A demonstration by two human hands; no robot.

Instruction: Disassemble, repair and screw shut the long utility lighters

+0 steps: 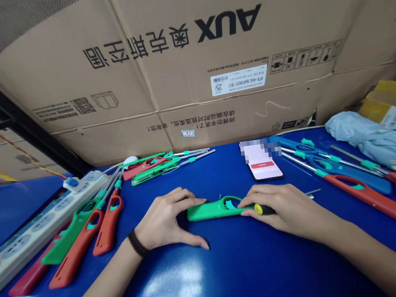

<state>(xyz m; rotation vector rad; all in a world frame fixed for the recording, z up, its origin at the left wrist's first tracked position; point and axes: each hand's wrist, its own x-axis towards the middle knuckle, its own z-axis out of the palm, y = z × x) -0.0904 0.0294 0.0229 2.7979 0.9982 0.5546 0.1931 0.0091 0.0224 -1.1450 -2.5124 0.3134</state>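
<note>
Beside left hand (166, 222), green lighter (209, 210), open tabletop (236, 270)

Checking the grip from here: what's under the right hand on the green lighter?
The right hand closes over a yellow-and-black screwdriver handle beside the green lighter; the handle's middle and anything beneath the palm are covered.

Under your hands lies a bright green utility lighter (206, 211) with a teal insert, and your screwdriver handle (260, 209) is yellow and black. Your left wrist wears a black band (136, 243). The workbench (237, 279) is a glossy deep blue. To the left sit orange-red lighters (102, 241); far right, blue lighters (370, 183). The far cardboard carton (173, 73) is tan with black print.
</note>
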